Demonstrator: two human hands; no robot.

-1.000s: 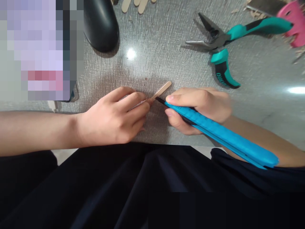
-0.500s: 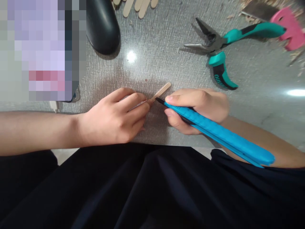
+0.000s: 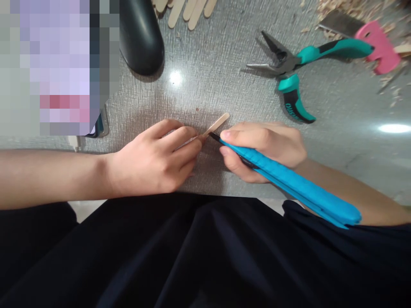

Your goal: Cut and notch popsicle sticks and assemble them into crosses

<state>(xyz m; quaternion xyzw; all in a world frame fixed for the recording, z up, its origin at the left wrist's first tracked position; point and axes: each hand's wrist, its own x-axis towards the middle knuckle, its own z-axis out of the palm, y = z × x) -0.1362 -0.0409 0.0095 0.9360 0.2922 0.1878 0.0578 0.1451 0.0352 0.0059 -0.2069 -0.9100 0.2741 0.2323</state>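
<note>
My left hand [image 3: 154,160] rests on the grey table [image 3: 224,77] with its fingers curled, pinning a thin wooden craft stick [image 3: 217,124] flat against the surface. Only the stick's far end shows past my fingertips. My right hand [image 3: 263,147] is closed round a long blue utility knife [image 3: 289,179]. The knife's dark tip touches the stick right beside my left fingertips. The knife's handle runs back over my right forearm.
Teal-handled pliers [image 3: 298,60] lie open at the upper right. Beyond them are a pink-handled tool [image 3: 379,47] and wood shavings. Several craft sticks [image 3: 189,8] lie at the top edge beside a black rounded object [image 3: 141,34]. Dark cloth covers my lap below.
Both hands keep their hold and the knife tip stays at the stick. The view has shifted slightly, so the pliers and sticks sit lower and further left in the picture.
</note>
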